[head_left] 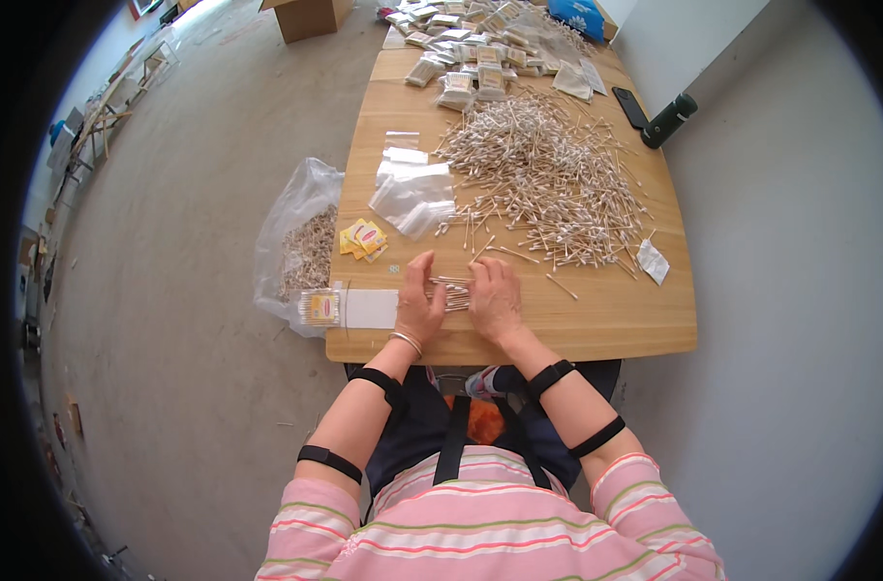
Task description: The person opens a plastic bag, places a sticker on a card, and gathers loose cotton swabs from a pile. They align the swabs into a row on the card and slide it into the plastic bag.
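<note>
Near the table's front edge, a small bundle of cotton swabs (452,293) lies sideways between my two hands. My left hand (419,302) curls around its left end, and my right hand (497,295) closes on its right end. The fingertips are partly hidden. A white card (372,309) lies flat beside my left hand. At the table's left edge is a filled pack of swabs (319,308) with a yellow label. Loose swabs (562,286) lie right of my right hand, and a large heap of cotton swabs (548,174) spreads beyond.
Clear plastic bags (414,194) and yellow labels (364,239) lie at the left. Packed swabs (475,68) pile up at the far end. A dark bottle (670,121) and phone (630,107) sit by the wall. A large plastic sack (306,237) of swabs stands off the left edge.
</note>
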Available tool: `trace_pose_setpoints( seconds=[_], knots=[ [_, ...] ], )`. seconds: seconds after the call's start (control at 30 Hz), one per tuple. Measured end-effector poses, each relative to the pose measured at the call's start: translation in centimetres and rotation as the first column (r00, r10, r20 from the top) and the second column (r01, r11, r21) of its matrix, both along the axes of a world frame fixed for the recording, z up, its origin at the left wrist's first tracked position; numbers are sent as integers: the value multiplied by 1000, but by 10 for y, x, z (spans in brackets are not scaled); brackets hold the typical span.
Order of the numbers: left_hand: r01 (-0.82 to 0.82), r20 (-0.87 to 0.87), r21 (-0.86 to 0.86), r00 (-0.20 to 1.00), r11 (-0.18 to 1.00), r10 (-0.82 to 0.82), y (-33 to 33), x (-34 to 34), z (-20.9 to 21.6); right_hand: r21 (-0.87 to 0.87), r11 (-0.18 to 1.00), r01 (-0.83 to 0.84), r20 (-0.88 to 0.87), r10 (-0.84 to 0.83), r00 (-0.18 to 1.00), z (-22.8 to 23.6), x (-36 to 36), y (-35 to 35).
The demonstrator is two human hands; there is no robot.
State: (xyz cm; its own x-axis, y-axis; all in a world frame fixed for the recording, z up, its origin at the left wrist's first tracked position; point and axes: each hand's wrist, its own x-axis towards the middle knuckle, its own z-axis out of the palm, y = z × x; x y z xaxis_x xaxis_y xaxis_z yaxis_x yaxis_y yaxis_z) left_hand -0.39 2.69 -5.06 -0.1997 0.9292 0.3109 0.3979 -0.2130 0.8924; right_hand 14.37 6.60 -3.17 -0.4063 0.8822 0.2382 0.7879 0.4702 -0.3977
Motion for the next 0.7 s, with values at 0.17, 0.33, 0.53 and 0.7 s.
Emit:
trace_pose_setpoints(
  seconds=[0.17,0.33,0.53,0.7],
  knots=[
    [-107,250,0,963,994,103,7,-1,-14,-16,988,-152,209,152,966,-8,-3,-31],
    [-98,454,-107,880,989,136,4,-3,-18,-181,975,-132,328,187,926,-3,-5,-55],
    [-95,436,-105,890,990,132,9,1,-18,-89,983,-159,281,178,943,-1,-6,-40],
    [-116,265,-81,955,990,134,6,-5,-18,-142,975,-172,262,205,943,1,-5,-35]
  ],
)
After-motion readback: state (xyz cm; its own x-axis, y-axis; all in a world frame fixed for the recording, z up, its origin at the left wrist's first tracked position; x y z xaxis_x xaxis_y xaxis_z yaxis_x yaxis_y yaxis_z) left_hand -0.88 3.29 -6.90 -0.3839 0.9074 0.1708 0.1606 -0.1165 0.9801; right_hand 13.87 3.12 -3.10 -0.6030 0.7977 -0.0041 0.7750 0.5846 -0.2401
